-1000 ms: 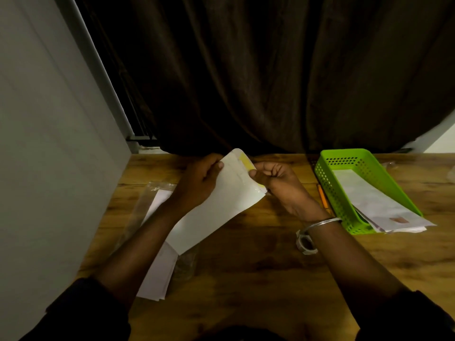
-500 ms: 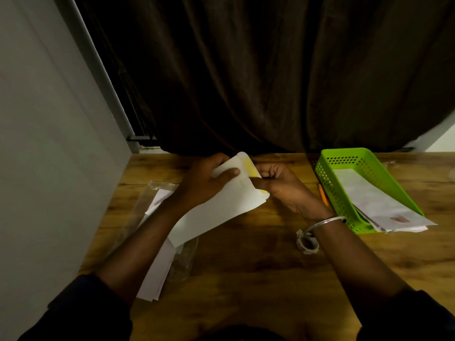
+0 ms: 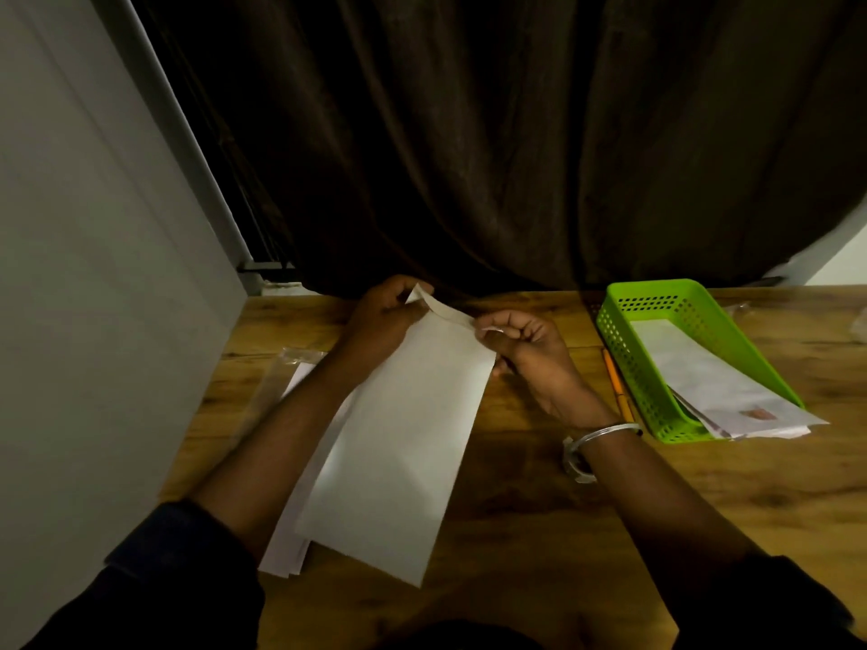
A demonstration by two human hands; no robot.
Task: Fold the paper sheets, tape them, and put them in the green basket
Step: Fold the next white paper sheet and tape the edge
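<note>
**Two hands pinching the top of a folded paper**

Pinching the top left corner of the long folded paper sheet (image 3: 403, 452) with the left hand (image 3: 380, 316), fingers curled round the edge. Pinching the top right edge with the right hand (image 3: 525, 344), fingers curled too. Bottom end of the sheet down near the body, over a stack of white paper (image 3: 286, 551) under the left arm.

Under both hands, a brown wooden table (image 3: 539, 523). To the right of the right hand, near but apart, a green basket (image 3: 628, 363) with folded papers (image 3: 703, 377) inside, sticking out over its near rim. Between that hand and the basket, an orange pencil (image 3: 614, 382). Past the hands, a big dark brown curtain (image 3: 516, 133). Far off to the left, a grey wall (image 3: 84, 274).

By the right wrist, next to a silver bangle (image 3: 610, 430), a roll of clear tape (image 3: 574, 462), half hidden by the arm. Left of the left arm, a clear plastic bag (image 3: 281, 368), hard to make out. Something small and pale at the right fingertips, too tiny to name. Very dim all over. Dark sleeves cut off at the bottom edge.
</note>
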